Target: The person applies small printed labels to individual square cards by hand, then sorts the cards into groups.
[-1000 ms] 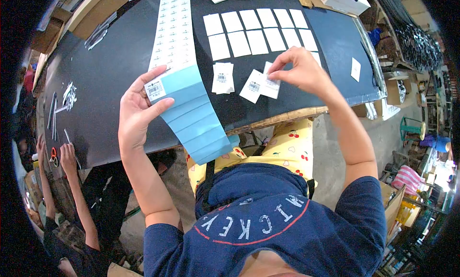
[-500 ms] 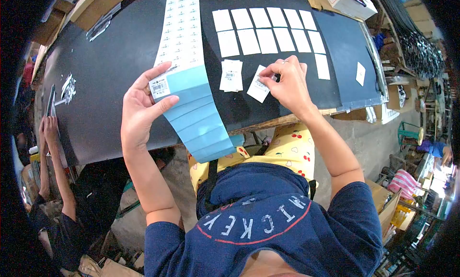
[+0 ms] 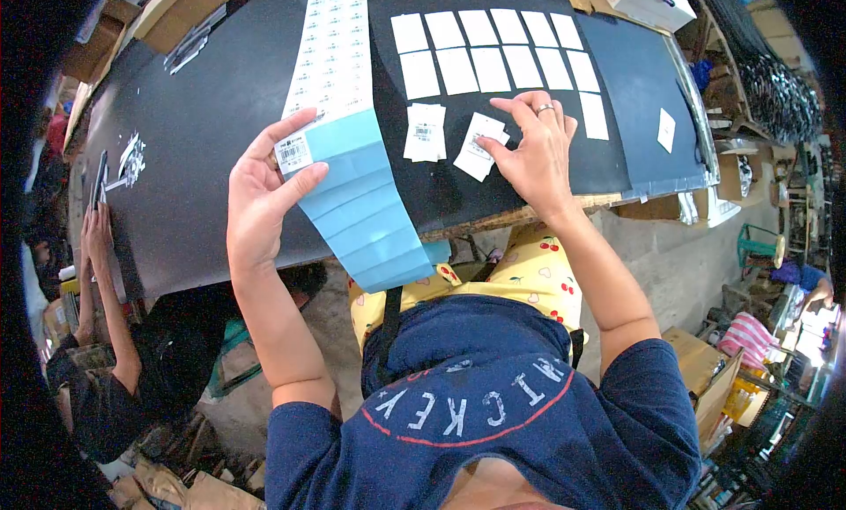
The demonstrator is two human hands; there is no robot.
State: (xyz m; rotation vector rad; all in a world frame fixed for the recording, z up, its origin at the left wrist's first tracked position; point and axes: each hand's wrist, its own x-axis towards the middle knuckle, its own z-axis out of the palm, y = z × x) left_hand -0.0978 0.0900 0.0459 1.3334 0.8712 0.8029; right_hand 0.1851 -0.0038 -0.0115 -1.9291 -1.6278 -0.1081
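Observation:
My left hand [image 3: 269, 188] pinches a long sheet of price stickers [image 3: 330, 56] by its edge, thumb in front. Below the white printed part, the bare blue backing [image 3: 366, 201] hangs over the table edge towards my lap. One barcode sticker [image 3: 293, 152] shows between my left thumb and fingers. My right hand [image 3: 538, 153] is open, its thumb tip at a white card [image 3: 476, 164] that bears a barcode sticker [image 3: 487, 127]. Left of that card lies a small pile of stickered cards [image 3: 426, 133].
White blank cards [image 3: 480, 28] lie in two rows, with one more [image 3: 594, 115] below their right end. A single card [image 3: 666, 131] lies far right on the black table [image 3: 211, 157]. Another person's hands [image 3: 97, 232] work at the left edge, near loose white pieces [image 3: 132, 162].
My right fingers have spread apart from their pinch over the card, and the sticker on it now shows. My left hand keeps its grip on the sheet.

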